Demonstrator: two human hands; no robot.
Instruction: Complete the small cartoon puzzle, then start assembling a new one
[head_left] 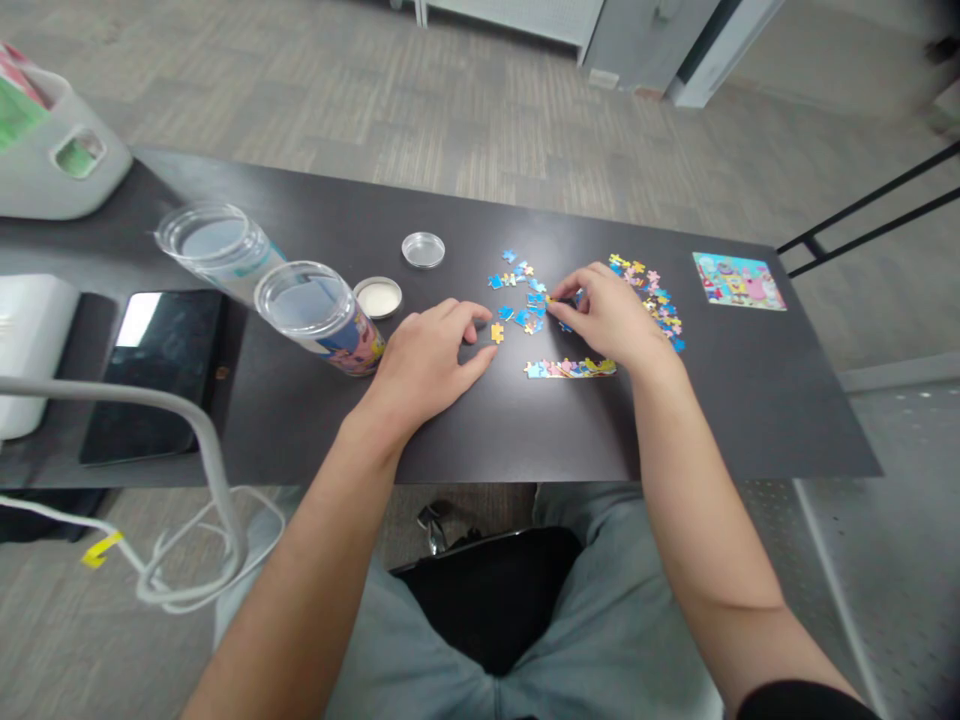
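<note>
At frame centre, the right hand [611, 315] pinches a puzzle piece [550, 299] among blue loose pieces [517, 290]; the left hand [427, 360] rests open on the desk [750, 400], fingertips beside a yellow piece [496, 332].

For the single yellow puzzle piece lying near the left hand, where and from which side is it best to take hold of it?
Probably pinch the yellow puzzle piece by two opposite edges, coming from above. It lies flat on the dark table, apart from the other pieces, so only its thin rim offers a grip. The left hand is nearest.
</note>
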